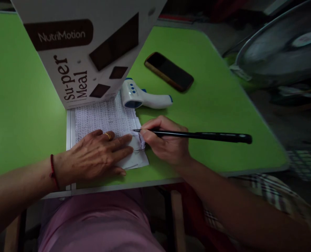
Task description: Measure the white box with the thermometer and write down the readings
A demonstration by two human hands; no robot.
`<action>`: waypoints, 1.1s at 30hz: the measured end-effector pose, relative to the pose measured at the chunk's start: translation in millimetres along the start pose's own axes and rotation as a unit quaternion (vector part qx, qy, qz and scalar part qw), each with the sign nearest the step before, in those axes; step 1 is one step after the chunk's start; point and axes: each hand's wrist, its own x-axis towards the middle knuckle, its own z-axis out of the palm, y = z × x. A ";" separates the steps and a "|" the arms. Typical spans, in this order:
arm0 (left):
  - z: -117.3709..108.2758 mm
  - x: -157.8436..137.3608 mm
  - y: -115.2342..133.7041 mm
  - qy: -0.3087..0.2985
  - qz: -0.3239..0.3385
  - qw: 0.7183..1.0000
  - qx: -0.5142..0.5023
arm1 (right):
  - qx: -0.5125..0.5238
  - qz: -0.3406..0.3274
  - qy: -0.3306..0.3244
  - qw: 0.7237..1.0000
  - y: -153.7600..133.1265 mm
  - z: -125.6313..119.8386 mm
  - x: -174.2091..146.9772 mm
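Note:
A sheet of paper (103,117) covered with dense rows of handwriting lies on the green table, with a smaller blank-looking piece of paper (138,159) at its lower edge. My left hand (97,155) rests flat across the lower part of the papers, fingers spread and pointing right. A long black pen (210,135) is gripped in my right hand (168,140), tip toward the left and touching or just above the sheet. The pen's body slants out to the right past the hand. My left fingers hide part of the writing.
A white box (79,77) with brown print stands upright on the table (223,122) behind the papers. Beside it lie a white and blue infrared thermometer (145,98) and a dark phone (169,71). A fan (276,45) stands beyond the table's right edge.

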 end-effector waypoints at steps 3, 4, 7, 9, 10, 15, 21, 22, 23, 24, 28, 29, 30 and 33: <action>0.5 -0.4 -0.3 0.000 -0.002 1.000 -0.005 | -0.004 -0.009 0.013 1.000 0.0 0.0 0.2; 0.7 -0.7 -0.3 0.001 -0.002 1.000 -0.006 | -0.004 -0.012 0.016 1.000 0.0 -0.2 0.3; 1.3 -1.4 -0.3 0.006 0.001 1.000 -0.009 | -0.006 -0.016 0.013 1.000 0.0 -0.7 0.6; 1.3 -1.4 -0.2 0.006 0.001 1.000 -0.009 | -0.007 -0.010 0.007 1.000 0.1 -1.0 1.0; 1.2 -1.3 -0.1 0.004 0.000 1.000 -0.008 | -0.007 -0.005 0.003 1.000 0.3 -1.1 1.2; 1.2 -1.0 0.2 0.003 0.001 1.000 -0.001 | 0.000 -0.006 -0.007 1.000 2.1 -1.4 1.3; 1.2 -1.1 -0.2 0.005 0.002 1.000 -0.001 | -0.004 -0.018 -0.004 1.000 3.7 -1.7 -0.3; 1.0 -1.1 -0.3 0.004 0.002 1.000 -0.002 | -0.004 -0.017 -0.005 1.000 3.4 -1.7 -0.2; 0.8 -1.2 -0.4 0.004 0.001 1.000 -0.002 | -0.004 -0.017 -0.006 1.000 2.9 -1.8 0.0; 0.7 -1.3 -0.5 0.006 0.001 1.000 -0.002 | -0.003 -0.018 -0.006 1.000 2.3 -1.8 0.3; 0.5 -1.5 -0.6 0.006 0.003 1.000 -0.005 | -0.004 -0.028 0.005 1.000 0.1 -1.6 0.8; 0.6 -1.4 -0.6 0.006 0.003 1.000 -0.005 | -0.007 -0.028 0.009 1.000 -0.1 -1.5 0.7; 0.7 -1.3 -0.6 0.006 0.003 1.000 -0.003 | -0.010 -0.028 0.012 0.999 -0.1 -1.6 0.6; 0.9 -1.0 -0.8 0.004 0.003 1.000 0.001 | -0.018 -0.025 0.004 1.000 0.8 -2.1 0.2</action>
